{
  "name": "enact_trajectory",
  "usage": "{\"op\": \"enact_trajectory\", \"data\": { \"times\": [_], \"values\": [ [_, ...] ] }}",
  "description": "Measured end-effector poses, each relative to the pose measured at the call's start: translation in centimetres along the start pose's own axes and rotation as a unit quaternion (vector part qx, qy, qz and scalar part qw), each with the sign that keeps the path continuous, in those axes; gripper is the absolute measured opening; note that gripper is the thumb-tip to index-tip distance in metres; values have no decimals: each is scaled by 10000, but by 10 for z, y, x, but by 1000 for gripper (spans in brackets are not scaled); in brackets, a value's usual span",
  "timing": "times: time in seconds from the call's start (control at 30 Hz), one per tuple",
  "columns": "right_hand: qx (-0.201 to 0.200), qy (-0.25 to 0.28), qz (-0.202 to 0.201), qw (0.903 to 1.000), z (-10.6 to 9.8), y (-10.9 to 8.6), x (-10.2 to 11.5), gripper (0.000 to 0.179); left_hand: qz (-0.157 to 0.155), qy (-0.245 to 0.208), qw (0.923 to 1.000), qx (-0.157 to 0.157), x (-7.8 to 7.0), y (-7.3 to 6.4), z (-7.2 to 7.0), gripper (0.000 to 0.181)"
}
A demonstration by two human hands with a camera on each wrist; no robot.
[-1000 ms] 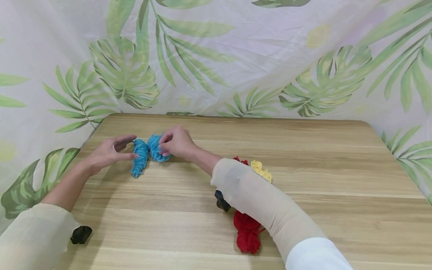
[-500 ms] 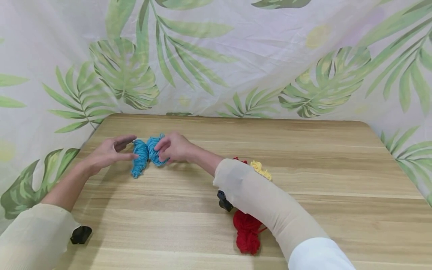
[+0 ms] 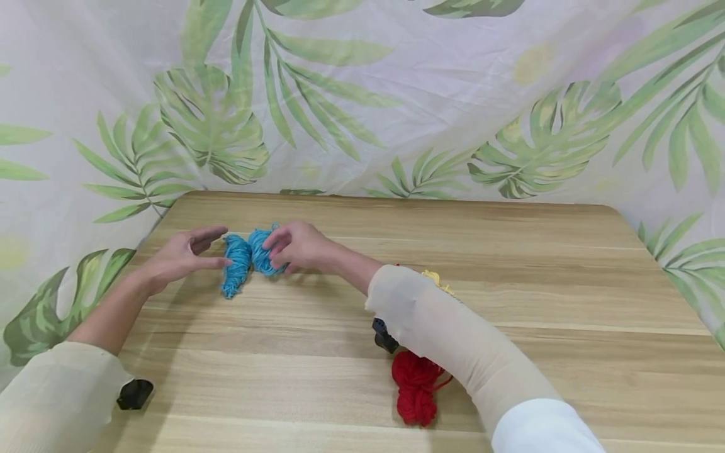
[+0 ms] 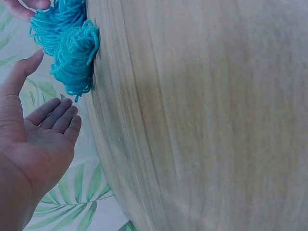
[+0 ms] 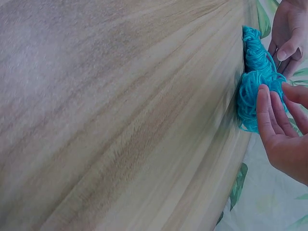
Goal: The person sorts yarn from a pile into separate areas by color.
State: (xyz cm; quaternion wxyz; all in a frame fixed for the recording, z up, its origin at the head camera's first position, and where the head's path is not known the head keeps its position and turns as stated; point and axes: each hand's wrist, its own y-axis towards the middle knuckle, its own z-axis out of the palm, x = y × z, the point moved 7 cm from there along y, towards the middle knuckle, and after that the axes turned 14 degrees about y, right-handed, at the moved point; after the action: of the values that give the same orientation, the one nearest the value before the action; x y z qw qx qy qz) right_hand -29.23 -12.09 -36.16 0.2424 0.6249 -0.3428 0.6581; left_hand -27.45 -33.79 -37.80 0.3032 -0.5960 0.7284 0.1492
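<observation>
Two bundles of blue yarn lie side by side at the table's far left. Beside the left blue bundle (image 3: 235, 265), my left hand (image 3: 182, 255) holds its thumb and fingers spread, thumb near the yarn's edge. In the left wrist view that palm faces up with straight fingers and nothing held. My right hand (image 3: 301, 245) is at the right blue bundle (image 3: 259, 251), fingertips touching or very near its strands. The right wrist view shows its fingers (image 5: 263, 108) gently bent in front of the yarn, thumb apart from them.
A red yarn bundle (image 3: 416, 390) lies near the front, partly beside my right sleeve (image 3: 447, 333). Yellow yarn (image 3: 432, 275) and a speck of red show behind that sleeve. The wooden table (image 3: 255, 377) meets a leaf-print cloth (image 3: 396, 113) at the back.
The right blue bundle turned and shifted slightly left against the other one, then my right hand drew back a little to the right, its fingers loosening. My left hand stayed in place.
</observation>
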Motion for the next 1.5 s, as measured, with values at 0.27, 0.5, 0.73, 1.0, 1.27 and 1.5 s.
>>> {"op": "enact_trajectory", "data": {
  "times": [0.27,0.5,0.73,1.0,1.27,1.5],
  "values": [
    [86,-118,-78,9999,-5,-8,7,33,39,0,10000,34,-2,-1,-2,88],
    [73,-69,-84,9999,-9,-15,15,35,31,20,10000,10,-2,-2,-4,89],
    [131,-253,-117,9995,-18,-23,18,33,102,238,9996,-96,-9,0,-6,86],
    [171,-749,-327,9965,-34,-35,24,29,295,542,9974,-376,-32,2,-8,78],
    [204,-1475,-676,9865,-50,-49,31,21,613,1033,9909,-612,-67,7,-1,68],
    [234,-2042,-1094,9725,-57,-62,37,18,959,1323,9839,-720,-94,15,10,64]
  ]
}}
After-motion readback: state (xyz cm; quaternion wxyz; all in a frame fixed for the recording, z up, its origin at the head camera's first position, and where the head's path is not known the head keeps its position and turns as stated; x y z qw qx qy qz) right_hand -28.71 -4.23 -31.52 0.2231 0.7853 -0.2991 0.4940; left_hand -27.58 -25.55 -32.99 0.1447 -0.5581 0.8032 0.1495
